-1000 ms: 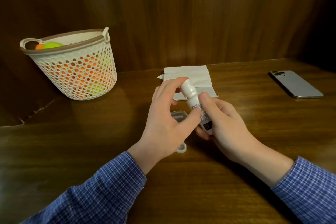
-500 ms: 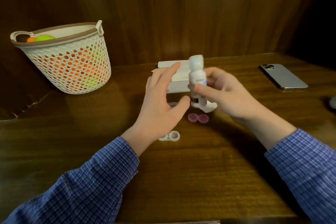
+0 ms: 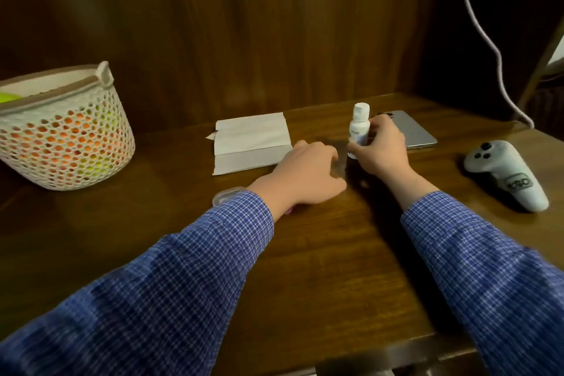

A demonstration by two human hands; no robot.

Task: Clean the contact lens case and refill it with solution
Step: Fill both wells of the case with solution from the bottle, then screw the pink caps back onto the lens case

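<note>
Gripping a white solution bottle (image 3: 360, 128), the right hand (image 3: 381, 149) holds it upright, its base at or just above the wooden desk (image 3: 320, 268), its cap on; the fingers curl round the bottle's lower half. Just behind that hand lies a grey phone (image 3: 415, 134), flat on the desk. The left hand (image 3: 308, 177) hovers low beside the bottle, palm down, fingers loosely bent and holding nothing. A clear rounded lid or case part (image 3: 227, 195) peeks out by the left wrist, and a sliver of pink (image 3: 290, 210) shows under that wrist; the lens case itself is mostly hidden by the arm, so its state cannot be told. Folded white tissue (image 3: 250, 143) lies behind the left hand. A perforated white basket (image 3: 64, 134) with orange and green balls inside stands at far left. A pale grey controller (image 3: 506, 174) rests at far right, well apart from the bottle. Both sleeves are blue check.
</note>
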